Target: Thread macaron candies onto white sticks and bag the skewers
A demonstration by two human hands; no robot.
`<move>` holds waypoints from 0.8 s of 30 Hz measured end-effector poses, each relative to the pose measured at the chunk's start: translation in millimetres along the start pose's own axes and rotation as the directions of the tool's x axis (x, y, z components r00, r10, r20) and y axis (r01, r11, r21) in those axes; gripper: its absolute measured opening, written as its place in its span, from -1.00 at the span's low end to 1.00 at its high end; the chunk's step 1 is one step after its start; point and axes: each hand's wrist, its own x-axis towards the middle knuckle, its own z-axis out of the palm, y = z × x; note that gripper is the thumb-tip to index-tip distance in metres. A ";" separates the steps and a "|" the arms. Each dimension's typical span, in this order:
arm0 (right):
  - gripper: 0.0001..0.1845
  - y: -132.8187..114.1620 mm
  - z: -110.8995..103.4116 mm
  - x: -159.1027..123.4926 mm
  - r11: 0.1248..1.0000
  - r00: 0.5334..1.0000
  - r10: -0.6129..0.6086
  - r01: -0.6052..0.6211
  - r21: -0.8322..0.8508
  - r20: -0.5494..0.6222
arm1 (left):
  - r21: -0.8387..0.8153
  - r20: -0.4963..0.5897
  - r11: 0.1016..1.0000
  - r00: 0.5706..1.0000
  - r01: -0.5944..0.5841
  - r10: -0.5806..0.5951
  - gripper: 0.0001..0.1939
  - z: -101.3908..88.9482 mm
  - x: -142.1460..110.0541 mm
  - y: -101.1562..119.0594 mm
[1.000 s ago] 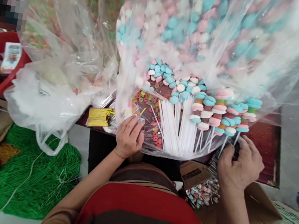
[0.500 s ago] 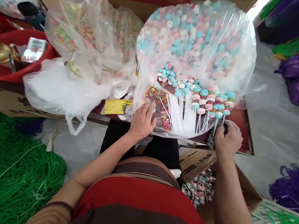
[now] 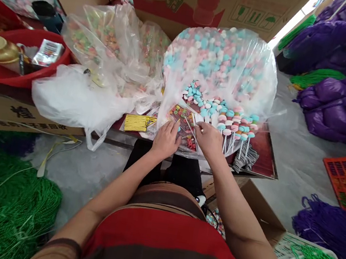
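My left hand rests on clear plastic at the table's front, fingers bent together. A thin yellow twist tie pokes out past its fingertips, with a small blue piece beside it. My right hand lies over the white sticks, fingers closed at their near side; what it pinches is hidden. Between the hands are colourful candy rings. Behind them, blue, pink and white candies spill from a big clear bag. Several candy skewers lie to the right of my right hand.
A yellow twist-tie bundle and a white plastic bag lie left of my left hand. Farther left stands a red basin. Grey striped cloth lies at the right. A cardboard box stands below the table edge.
My right hand has left the striped cloth and moved left to the white sticks. My left hand stays in about the same place. The view has shifted slightly.
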 end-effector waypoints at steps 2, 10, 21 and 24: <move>-0.64 -8.8 2.1 12.5 0.988 0.996 0.046 -0.034 -0.148 0.078 | -0.013 -0.011 1.000 1.000 -0.007 0.007 -0.46 -0.1 -0.9 -0.3; -0.65 -10.7 8.6 29.4 0.974 0.979 0.163 -0.139 -0.179 0.127 | -0.051 -0.004 0.998 1.000 -0.026 0.026 -0.50 -1.9 -2.0 -1.0; -0.77 1.8 -1.2 28.4 0.970 0.973 0.129 -0.083 0.227 -0.192 | -0.257 -0.013 0.966 1.000 0.009 -0.013 -0.58 -8.8 2.0 -7.4; -0.84 -4.1 -9.5 19.0 0.892 0.934 0.087 0.083 0.445 -0.348 | -0.502 -0.036 0.863 0.996 0.055 -0.085 -0.66 -27.6 12.4 -9.1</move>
